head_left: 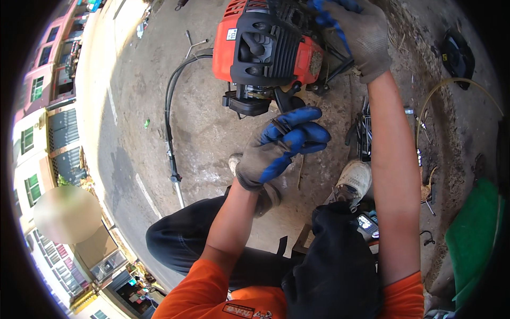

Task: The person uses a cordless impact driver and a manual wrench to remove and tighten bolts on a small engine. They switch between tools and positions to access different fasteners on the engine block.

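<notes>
A red and black small petrol engine is held or propped above the ground in front of me. My left hand, in a grey glove with blue coating, is below it with the fingers curled. A small dark piece, too small to name, shows between its thumb and fingers. At the engine's upper right is my right hand, gloved the same way. It reaches against the engine's side near some black tubing. Its fingertips are partly hidden, so its grip is unclear.
A black flexible shaft curves from the engine to a pole. By my shoe lies a tray of tools. A phone is near my knee. Right of me are a thin hose, a black case and green cloth.
</notes>
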The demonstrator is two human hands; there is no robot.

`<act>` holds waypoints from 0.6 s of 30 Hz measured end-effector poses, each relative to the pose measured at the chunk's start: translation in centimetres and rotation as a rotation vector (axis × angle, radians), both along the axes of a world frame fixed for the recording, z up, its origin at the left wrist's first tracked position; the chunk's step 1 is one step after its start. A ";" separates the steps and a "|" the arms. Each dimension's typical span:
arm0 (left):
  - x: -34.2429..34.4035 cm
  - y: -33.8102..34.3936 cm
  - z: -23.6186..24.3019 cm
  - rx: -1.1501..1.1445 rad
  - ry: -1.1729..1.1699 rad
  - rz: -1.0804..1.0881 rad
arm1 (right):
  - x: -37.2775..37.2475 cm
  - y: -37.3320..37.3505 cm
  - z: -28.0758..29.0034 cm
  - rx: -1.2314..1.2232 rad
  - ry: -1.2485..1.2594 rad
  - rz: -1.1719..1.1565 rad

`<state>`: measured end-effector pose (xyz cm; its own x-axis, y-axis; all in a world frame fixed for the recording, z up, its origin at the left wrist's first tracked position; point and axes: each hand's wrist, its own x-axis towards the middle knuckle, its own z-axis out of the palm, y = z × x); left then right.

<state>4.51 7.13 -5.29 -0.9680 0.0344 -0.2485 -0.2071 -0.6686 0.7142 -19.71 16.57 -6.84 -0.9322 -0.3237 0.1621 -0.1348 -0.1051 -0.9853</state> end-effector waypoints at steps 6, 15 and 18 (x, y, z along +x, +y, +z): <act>0.0 0.0 -0.1 -0.150 -0.045 0.002 | -0.5 -0.3 -0.3 -0.111 -0.015 0.047; 0.2 0.9 -1.5 -0.296 -0.060 0.016 | 0.1 2.7 2.4 -0.359 -0.218 0.021; 0.5 1.9 -2.8 -0.233 -0.116 0.026 | 2.7 7.8 2.9 -0.401 -0.082 -0.011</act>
